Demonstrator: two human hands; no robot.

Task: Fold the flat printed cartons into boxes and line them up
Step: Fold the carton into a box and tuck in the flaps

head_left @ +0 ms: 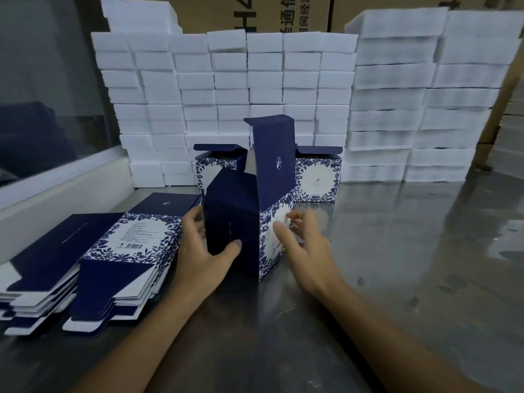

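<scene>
Two bare forearms reach in from the bottom edge over a steel surface (397, 236). The left hand (202, 251) grips the box (235, 222), thumb on its dark blue near face, fingers curled round its left side. The right hand (303, 239) is blurred; its fingers lie fairly straight against the box's floral right face and close on nothing. The box stands upright on the surface at centre, its lid flap (272, 160) raised. Just left of it lies a stack of flat cartons (93, 259), fanned out. Behind the box stand two folded boxes, one at the left (215, 165), one at the right (319, 177), tops open. Farther back, white foam blocks (226, 95) are piled in a wall, with brown cartons (283, 12) behind.
</scene>
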